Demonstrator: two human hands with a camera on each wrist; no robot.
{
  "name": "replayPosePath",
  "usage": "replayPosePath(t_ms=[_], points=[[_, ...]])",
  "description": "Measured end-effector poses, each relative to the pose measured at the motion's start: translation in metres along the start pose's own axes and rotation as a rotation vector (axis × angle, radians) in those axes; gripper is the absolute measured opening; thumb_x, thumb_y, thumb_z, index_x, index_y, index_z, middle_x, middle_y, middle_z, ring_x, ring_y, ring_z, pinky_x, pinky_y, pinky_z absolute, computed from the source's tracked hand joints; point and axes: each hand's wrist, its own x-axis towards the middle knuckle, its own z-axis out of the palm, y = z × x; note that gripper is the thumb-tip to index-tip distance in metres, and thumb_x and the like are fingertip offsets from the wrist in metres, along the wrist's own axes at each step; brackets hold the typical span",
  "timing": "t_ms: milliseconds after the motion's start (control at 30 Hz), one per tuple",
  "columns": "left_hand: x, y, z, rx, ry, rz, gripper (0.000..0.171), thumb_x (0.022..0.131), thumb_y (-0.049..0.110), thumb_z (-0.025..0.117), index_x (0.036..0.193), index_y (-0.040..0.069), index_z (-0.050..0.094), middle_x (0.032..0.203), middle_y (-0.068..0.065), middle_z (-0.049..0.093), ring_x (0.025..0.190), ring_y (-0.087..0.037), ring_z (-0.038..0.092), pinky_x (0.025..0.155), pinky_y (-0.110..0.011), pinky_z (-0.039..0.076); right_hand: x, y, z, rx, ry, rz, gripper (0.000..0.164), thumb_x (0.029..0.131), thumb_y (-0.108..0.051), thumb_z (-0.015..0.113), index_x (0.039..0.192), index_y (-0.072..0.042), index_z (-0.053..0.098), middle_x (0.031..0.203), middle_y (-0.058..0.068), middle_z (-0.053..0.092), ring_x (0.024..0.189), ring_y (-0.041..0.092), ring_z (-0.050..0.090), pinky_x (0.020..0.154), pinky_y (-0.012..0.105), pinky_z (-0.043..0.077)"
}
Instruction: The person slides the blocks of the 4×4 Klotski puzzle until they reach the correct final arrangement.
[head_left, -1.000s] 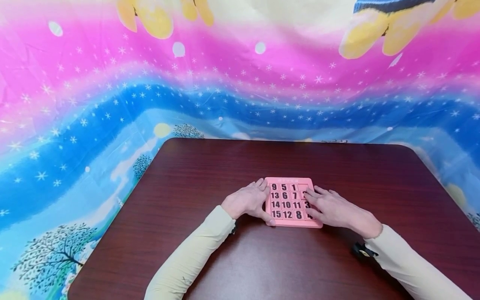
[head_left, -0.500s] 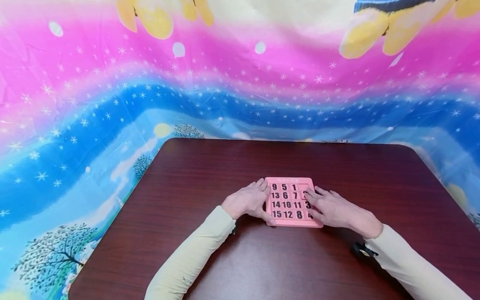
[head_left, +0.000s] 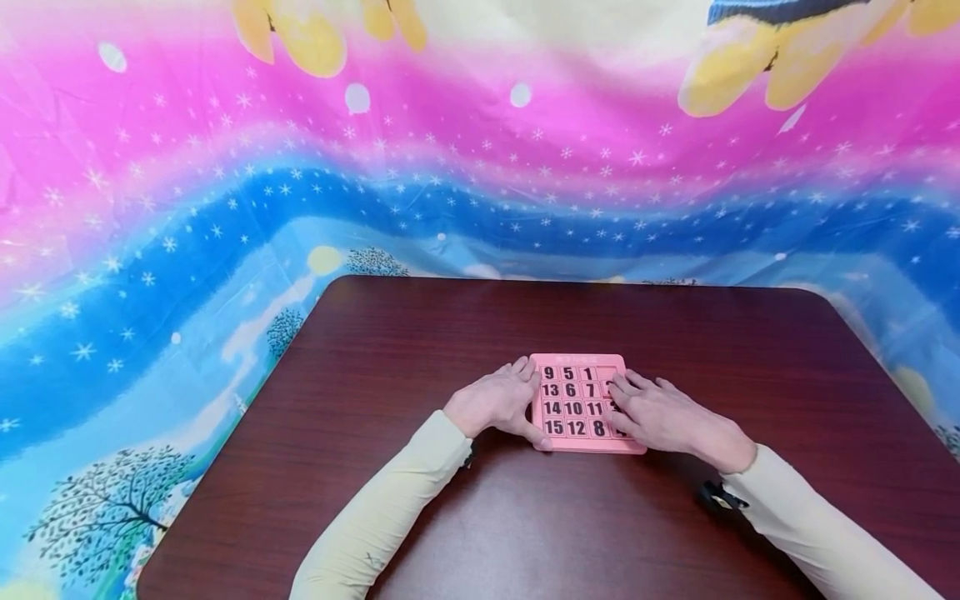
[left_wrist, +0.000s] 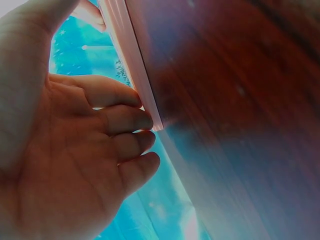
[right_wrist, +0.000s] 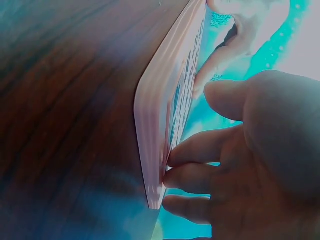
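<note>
A pink number slide puzzle [head_left: 577, 447] lies flat on the table with black-numbered tiles. Its top row reads 9, 5, 1, and an empty slot shows at the top right corner. My left hand [head_left: 498, 400] rests along the left edge, its thumb at the near left corner. In the left wrist view the fingertips [left_wrist: 142, 120] touch the frame's side. Extended fingers of my right hand [head_left: 671, 415] lie over the right column, partly covering its tiles. The right wrist view shows fingers [right_wrist: 192, 177] against the puzzle's side and face, thumb apart.
The dark reddish-brown wooden table [head_left: 450, 325] has rounded far corners. Behind it hangs a colourful printed cloth [head_left: 480, 150] with snowflakes and trees. A black wrist strap [head_left: 722, 497] sits below the right sleeve.
My right hand has shifted slightly left and away from me, and its fingers now cover more of the 3 tile. The left hand and the puzzle look still.
</note>
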Motion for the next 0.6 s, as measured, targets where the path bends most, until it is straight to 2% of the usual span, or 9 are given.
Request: replayPosePath(t_ms=[333,600], points=[[-0.001,0.001,0.001,-0.005,0.000,0.000,0.125,0.068,0.077,0.070,0.156,0.003,0.020,0.165,-0.016,0.013,0.154,-0.026,0.013,0.127,-0.033,0.018,0.011,0.003,0.002,0.022,-0.052,0.038,0.065,0.101,-0.047,0.046,0.144,0.002,0.046,0.151,0.026,0.041,0.142,0.045,0.034,0.106,0.071,0.034],[-0.001,0.002,-0.002,0.001,0.002,0.004,0.124,0.069,0.075,0.070,0.156,0.002,0.019,0.165,-0.017,0.013,0.154,-0.027,0.013,0.126,-0.035,0.019,0.014,0.007,-0.001,0.044,-0.071,0.034,0.067,0.101,-0.049,0.044,0.147,0.001,0.042,0.154,0.025,0.037,0.144,0.045,0.029,0.108,0.073,0.031]])
